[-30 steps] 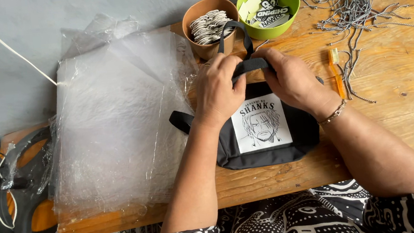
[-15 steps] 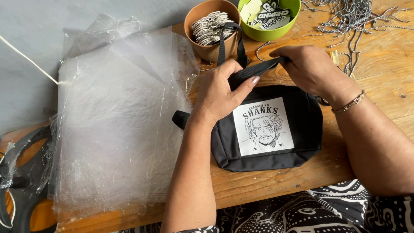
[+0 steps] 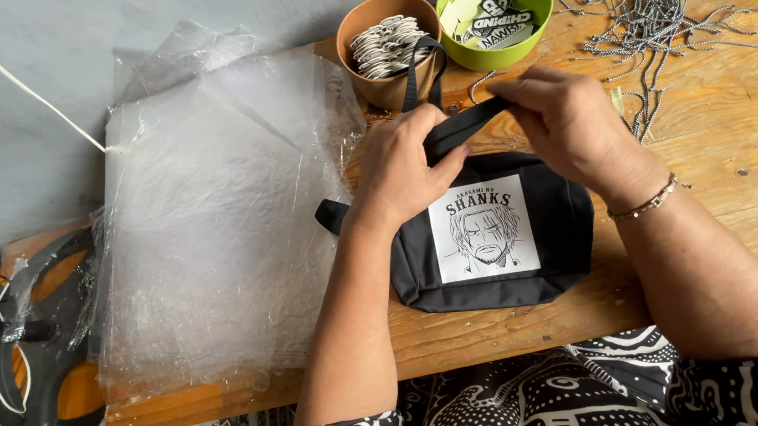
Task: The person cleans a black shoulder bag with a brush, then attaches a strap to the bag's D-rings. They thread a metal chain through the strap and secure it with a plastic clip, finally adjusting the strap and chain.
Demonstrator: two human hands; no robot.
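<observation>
Both hands have lifted off the pouch since a second ago and drawn its strap out between them, and the pouch itself now lies flatter and squarer to the near edge; nearest the camera, a black-and-white patterned cloth (image 3: pixel 542 400) covers the lap below the wooden bench (image 3: pixel 725 201); just beyond the edge lies the black pouch (image 3: pixel 491 240), flat on the bench, its white printed panel with a drawn face turned up; above it the left hand (image 3: pixel 398 170) is closed round the black strap (image 3: pixel 463 123), thumb and fingers pinching it at the pouch's top edge; the right hand (image 3: pixel 573 127), a thin bracelet (image 3: pixel 648 203) at its wrist, pinches the same strap further along with its fingertips, so the strap runs taut between the two grips; to the left a stack of clear plastic bags (image 3: pixel 216 227) spreads over the bench, touching the pouch's left end; further back a brown bowl (image 3: pixel 387 43) holds small printed tags, with a loop of the strap rising against its rim; just beside it a green bowl (image 3: pixel 494 11) holds stickers; far right, a tangle of metal ball chains (image 3: pixel 653 6) lies loose on the wood.
</observation>
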